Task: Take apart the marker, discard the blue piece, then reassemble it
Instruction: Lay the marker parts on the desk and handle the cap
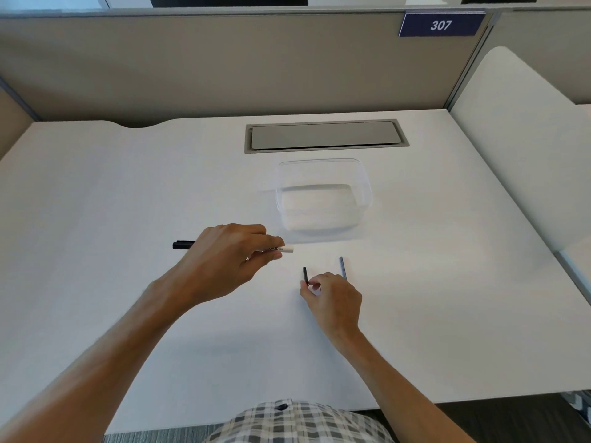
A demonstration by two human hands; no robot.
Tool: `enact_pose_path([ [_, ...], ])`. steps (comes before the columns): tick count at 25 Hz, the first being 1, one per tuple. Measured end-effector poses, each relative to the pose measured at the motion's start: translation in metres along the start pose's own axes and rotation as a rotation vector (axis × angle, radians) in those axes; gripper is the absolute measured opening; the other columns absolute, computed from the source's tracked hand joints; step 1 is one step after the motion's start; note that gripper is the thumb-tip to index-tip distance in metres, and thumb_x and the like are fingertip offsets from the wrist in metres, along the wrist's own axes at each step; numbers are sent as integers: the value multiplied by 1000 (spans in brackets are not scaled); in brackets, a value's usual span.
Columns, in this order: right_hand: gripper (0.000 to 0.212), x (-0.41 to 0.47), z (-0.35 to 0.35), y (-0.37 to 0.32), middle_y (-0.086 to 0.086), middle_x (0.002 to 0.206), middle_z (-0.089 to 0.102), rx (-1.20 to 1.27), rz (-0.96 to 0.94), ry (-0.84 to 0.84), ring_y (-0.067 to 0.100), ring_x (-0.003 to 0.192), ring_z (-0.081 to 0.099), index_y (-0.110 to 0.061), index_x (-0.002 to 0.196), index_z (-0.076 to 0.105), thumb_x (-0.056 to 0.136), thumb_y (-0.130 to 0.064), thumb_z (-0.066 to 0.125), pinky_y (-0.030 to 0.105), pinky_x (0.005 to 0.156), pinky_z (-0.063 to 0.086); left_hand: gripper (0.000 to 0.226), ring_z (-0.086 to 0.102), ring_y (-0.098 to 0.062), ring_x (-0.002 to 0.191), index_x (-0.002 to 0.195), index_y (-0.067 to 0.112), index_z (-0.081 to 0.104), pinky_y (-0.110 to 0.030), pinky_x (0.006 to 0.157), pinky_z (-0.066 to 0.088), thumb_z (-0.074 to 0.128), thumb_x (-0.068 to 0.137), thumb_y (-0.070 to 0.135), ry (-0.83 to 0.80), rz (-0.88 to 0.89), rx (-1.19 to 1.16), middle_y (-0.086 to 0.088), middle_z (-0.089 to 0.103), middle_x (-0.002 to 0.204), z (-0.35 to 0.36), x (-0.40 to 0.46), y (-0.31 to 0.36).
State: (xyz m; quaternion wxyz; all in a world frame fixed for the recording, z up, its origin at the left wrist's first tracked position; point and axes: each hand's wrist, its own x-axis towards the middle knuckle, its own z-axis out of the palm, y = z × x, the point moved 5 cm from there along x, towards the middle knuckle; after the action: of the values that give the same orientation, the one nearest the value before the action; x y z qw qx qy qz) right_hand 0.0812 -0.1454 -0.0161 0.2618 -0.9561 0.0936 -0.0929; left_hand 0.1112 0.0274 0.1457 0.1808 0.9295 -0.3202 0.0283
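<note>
My left hand (230, 260) grips a white marker barrel (286, 249) with a black cap (183, 244), held level just above the desk, cap end to the left. My right hand (332, 298) pinches a short black rod (305, 275) between thumb and fingers, right of the barrel's open end. A thin blue-grey rod (342, 266) lies on the desk just beyond my right hand, partly hidden by the knuckles.
A clear plastic container (364, 199) stands on the white desk (128, 193) just beyond the marker. Behind it is a grey cable hatch (326, 135). Grey partition walls close off the back, and a white panel (518, 139) closes off the right.
</note>
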Motion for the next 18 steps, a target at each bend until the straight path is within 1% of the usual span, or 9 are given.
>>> enact_pose_path([
  [5,16,-1,12,3,-8,59,64,-39,-34,5,12,54,59,-23,62,69,71,-31,82,19,45,32,27,42,-11,58,106,32,69,-25,45,31,47,93,42,-5,-6,-18,13,49,70,1,-3,-2],
  [9,19,-1,11,3,-7,58,63,-44,-63,36,12,53,59,-23,61,68,68,-31,83,19,46,29,29,46,-12,58,106,32,69,-29,46,37,46,93,43,-15,-9,-35,11,53,71,3,-3,-3],
  [12,20,-2,8,4,-8,62,65,-9,-73,60,12,54,60,-22,64,68,69,-34,83,19,47,31,28,47,-12,58,106,32,69,-28,46,36,46,93,43,-12,-12,-44,11,53,71,5,-2,-1],
  [14,18,0,0,5,-10,71,68,54,-68,90,10,58,61,-22,72,70,76,-37,78,20,48,37,28,47,-12,58,105,32,69,-26,46,34,47,93,43,-12,-15,-52,13,53,71,8,-1,0],
  [16,14,0,-16,-2,-13,84,69,173,-93,85,5,63,61,-23,87,70,87,-37,67,22,51,44,29,48,-12,60,105,32,69,-26,46,34,46,93,44,-22,-19,-59,13,54,71,11,0,3],
  [18,21,-2,-38,-11,-14,96,67,317,-153,94,2,71,62,-24,103,68,94,-36,54,23,53,48,30,48,-11,61,105,32,69,-26,47,35,44,92,44,-36,-22,-72,15,53,72,16,3,6],
])
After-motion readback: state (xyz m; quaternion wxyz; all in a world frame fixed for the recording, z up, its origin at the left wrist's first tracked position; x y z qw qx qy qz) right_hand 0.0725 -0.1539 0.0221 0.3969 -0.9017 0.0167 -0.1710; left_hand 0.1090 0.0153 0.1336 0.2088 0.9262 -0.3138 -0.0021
